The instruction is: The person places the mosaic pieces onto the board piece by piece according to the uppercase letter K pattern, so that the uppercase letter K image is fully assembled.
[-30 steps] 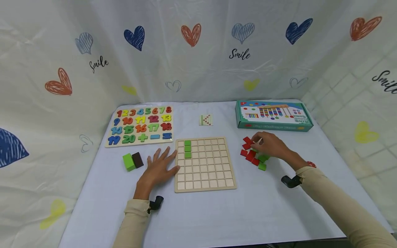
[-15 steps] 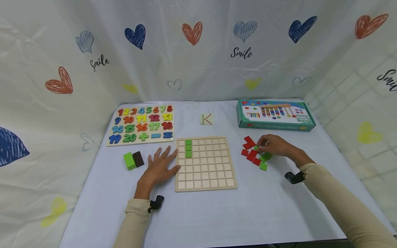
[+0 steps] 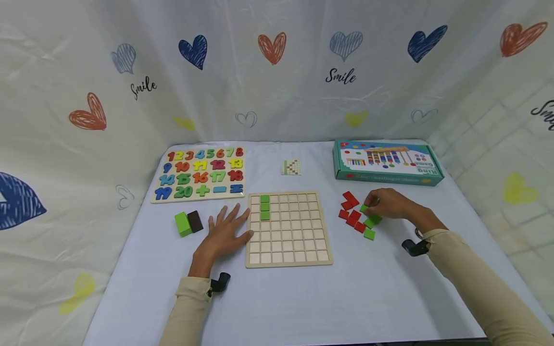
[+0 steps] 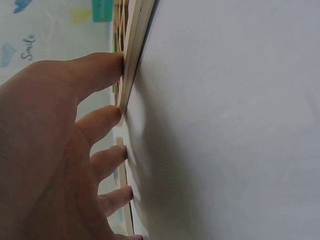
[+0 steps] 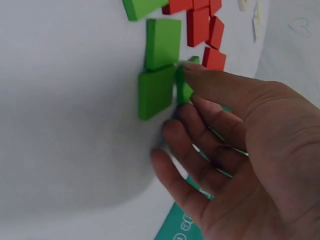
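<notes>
My left hand (image 3: 222, 235) lies with fingers spread at the left edge of the wooden grid board (image 3: 285, 263), its thumb and a fingertip touching the rim in the left wrist view. Three green square tiles (image 3: 265, 206) fill cells in the board's second column. To the right of the board, my right hand (image 3: 389, 204) pinches a green tile (image 5: 183, 87) between thumb and fingers, low over a loose group of tiles. More green tiles (image 5: 162, 45) and several red tiles (image 3: 353, 217) lie flat beside that hand. The hand partly hides the pinched tile in the head view.
A number puzzle board (image 3: 199, 174) stands at the back left, a small pattern card (image 3: 291, 167) at the back middle. At the back right lies a green game box (image 3: 388, 163). One green block (image 3: 183, 224) and one dark brown block (image 3: 195, 221) sit left of my left hand.
My right hand has drawn back rightward from the red tiles to a green tile, which its fingertips now pinch. The left hand stays at the board's edge.
</notes>
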The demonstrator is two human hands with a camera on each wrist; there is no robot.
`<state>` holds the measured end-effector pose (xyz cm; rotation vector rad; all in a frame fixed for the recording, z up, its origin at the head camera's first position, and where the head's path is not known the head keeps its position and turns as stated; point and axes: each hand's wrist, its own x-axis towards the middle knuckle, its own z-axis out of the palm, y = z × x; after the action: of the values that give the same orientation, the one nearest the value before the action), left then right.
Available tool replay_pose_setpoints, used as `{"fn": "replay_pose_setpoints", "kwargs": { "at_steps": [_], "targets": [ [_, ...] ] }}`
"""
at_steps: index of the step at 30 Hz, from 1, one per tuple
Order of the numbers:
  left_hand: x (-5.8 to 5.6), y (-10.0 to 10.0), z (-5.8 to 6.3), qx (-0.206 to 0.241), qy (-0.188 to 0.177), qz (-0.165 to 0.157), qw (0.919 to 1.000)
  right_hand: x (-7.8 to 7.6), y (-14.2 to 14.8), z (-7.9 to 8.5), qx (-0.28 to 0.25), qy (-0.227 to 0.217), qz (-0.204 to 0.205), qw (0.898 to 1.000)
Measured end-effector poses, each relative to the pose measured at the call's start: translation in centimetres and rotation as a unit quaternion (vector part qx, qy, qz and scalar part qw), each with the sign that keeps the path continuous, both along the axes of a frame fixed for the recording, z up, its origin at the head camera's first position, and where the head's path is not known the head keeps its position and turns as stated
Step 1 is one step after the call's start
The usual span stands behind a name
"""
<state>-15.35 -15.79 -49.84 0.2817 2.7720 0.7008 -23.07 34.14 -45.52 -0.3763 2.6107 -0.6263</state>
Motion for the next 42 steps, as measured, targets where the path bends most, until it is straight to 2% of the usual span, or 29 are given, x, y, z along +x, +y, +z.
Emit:
{"fn": "replay_pose_setpoints", "kwargs": {
  "at_steps": [9, 21, 31, 36, 42],
  "targets": [
    [0.0, 0.0, 0.0, -0.002, 0.005, -0.003, 1.0000, -0.9, -0.7, 1.9, 0.050, -0.035, 0.026, 0.998],
    [0.2, 0.0, 0.2, -0.011, 0.007, 0.000, 0.9999, -0.9, -0.4, 1.4, 0.032, -0.051, 0.003, 0.998],
    [0.0, 0.0, 0.2, -0.015, 0.007, 0.001, 0.9999, -0.6, 0.0, 1.1, 0.005, -0.042, 0.005, 0.999],
    [-0.1, 0.0, 0.1, -0.017, 0.005, -0.001, 0.9998, -0.4, 0.0, 1.8, -0.005, -0.032, 0.011, 0.999],
    [-0.3, 0.1, 0.3, -0.015, 0.004, 0.000, 0.9999, -0.2, -1.1, 2.7, -0.042, 0.010, -0.003, 0.999]
  ]
}}
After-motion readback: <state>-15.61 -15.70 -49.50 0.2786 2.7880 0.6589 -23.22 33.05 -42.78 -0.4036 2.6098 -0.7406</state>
